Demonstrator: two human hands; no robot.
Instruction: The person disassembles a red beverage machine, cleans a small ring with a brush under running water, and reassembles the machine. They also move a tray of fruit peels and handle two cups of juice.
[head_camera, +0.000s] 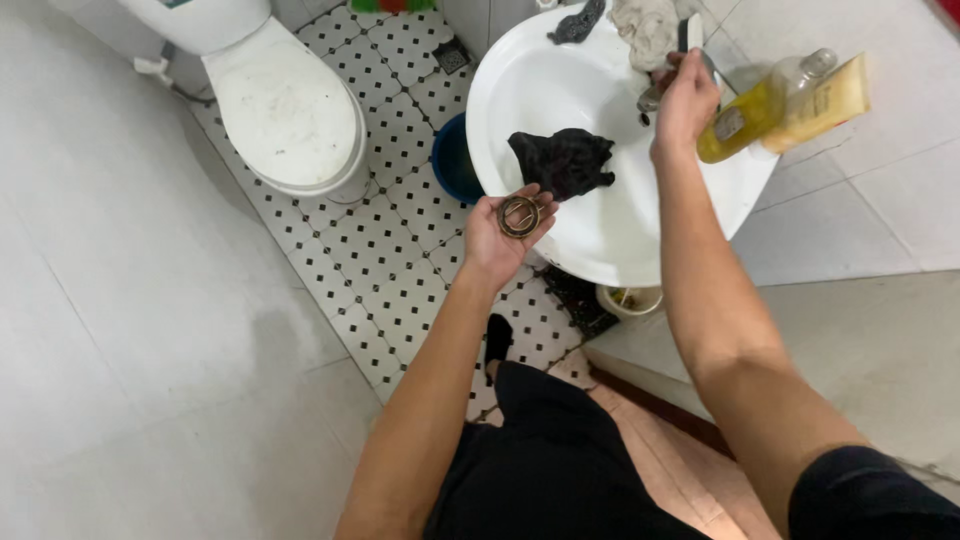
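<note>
White porcelain forms the one sink (600, 240), with one black cloth (562, 160) lying in its basin and two yellow bottles (745, 115) on its right rim. The left hand (505, 235), palm up and open at the near rim, cradles one round metal drain ring (520, 216). The right hand (685, 100) is closed around the one tap (652, 97) at the far rim.

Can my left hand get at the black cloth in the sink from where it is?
Probably yes. The left hand sits at the sink's rim beside the black cloth, nothing between them, though its palm already holds a round metal ring.
</note>
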